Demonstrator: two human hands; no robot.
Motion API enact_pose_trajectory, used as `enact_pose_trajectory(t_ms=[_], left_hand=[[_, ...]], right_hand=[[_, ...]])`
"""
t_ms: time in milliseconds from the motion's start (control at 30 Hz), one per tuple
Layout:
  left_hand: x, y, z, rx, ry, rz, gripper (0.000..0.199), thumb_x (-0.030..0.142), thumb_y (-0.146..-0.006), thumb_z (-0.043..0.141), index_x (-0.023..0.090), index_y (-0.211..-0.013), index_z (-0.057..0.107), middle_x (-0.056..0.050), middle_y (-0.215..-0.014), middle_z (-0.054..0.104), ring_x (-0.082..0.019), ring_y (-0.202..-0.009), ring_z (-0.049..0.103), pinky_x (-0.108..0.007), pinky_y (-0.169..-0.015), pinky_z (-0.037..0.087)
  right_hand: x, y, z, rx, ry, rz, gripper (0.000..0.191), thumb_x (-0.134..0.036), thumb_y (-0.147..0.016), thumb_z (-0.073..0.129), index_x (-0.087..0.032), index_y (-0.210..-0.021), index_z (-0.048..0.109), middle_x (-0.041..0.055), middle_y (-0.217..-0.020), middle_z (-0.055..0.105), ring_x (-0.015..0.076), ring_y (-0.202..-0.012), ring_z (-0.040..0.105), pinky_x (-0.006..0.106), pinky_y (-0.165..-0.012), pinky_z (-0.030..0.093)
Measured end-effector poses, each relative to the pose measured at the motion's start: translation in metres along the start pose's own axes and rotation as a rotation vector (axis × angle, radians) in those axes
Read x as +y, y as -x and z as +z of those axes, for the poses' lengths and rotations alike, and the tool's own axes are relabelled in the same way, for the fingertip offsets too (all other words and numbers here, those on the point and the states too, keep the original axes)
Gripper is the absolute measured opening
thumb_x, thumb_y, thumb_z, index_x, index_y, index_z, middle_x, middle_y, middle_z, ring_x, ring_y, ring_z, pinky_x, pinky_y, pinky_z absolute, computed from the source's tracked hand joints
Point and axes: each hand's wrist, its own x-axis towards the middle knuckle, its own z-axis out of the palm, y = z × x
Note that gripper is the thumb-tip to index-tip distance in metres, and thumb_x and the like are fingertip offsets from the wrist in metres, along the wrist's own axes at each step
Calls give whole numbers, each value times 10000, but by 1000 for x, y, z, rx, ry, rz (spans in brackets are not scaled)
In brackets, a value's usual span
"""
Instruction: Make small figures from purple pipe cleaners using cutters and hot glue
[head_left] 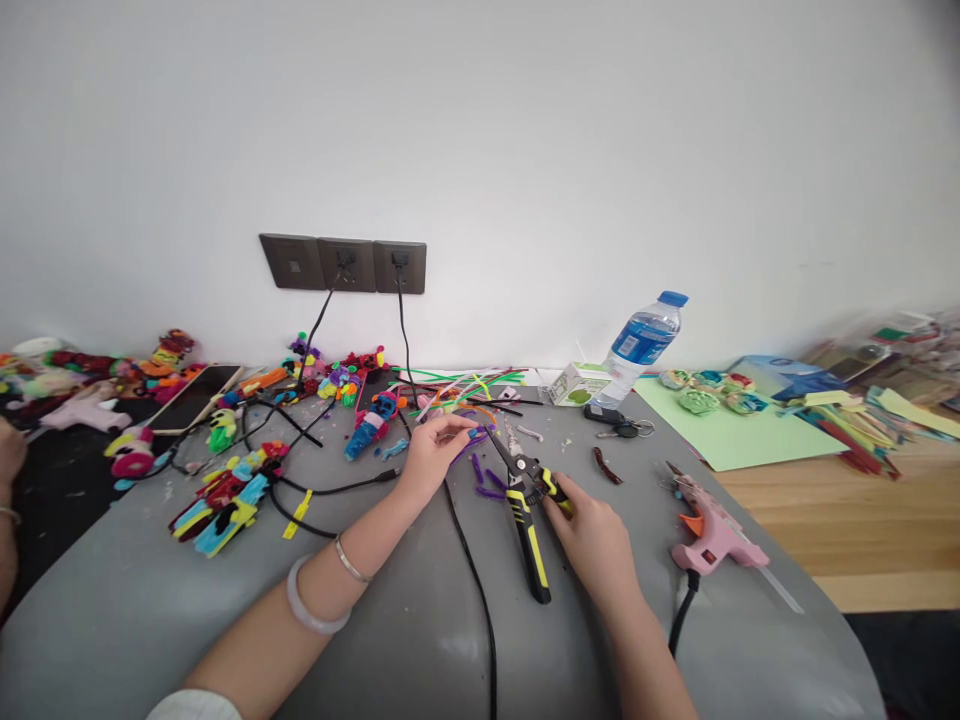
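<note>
My left hand (437, 455) is closed in a pinch on a purple pipe cleaner (459, 452) near the middle of the table. My right hand (592, 530) grips one yellow-and-black handle of the pliers (523, 468). The pliers' handles are spread, and the tips point up and left, beside the left fingertips. Several short purple pieces (491, 480) lie on the grey table just left of the pliers. Whether the jaws touch the purple pipe cleaner is too small to tell.
A pink glue gun (716, 535) lies at the right, a tilted water bottle (645, 340) and keys (626, 430) behind. Colourful pipe-cleaner figures (232, 500), black cables (469, 560) and a phone (196, 398) are at the left. Another person's arm (7, 500) shows at the left edge.
</note>
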Motion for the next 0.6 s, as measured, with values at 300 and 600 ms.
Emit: enact_pose_trajectory(t_ms=[300,600], left_hand=[[0,0,-1,26,-4,24,146,286,-749,681,158,-806,725,-61,-840,719,-186,-786,663,-299,-735,534],[0,0,-1,26,16,2,170,304,-736,706,157,-814,742,-68,-844,736,-194,-788,672,-307,-740,537]], right_hand=[[-6,1,-2,-26,54,43,248,-291,-907,506,-266,-1103,657,60,-783,744,252,-711,667,247,-512,282],[-7,3,-2,-14,54,55,260,-268,-900,510,-253,-1104,671,83,-818,753,263,-730,675,252,-525,290]])
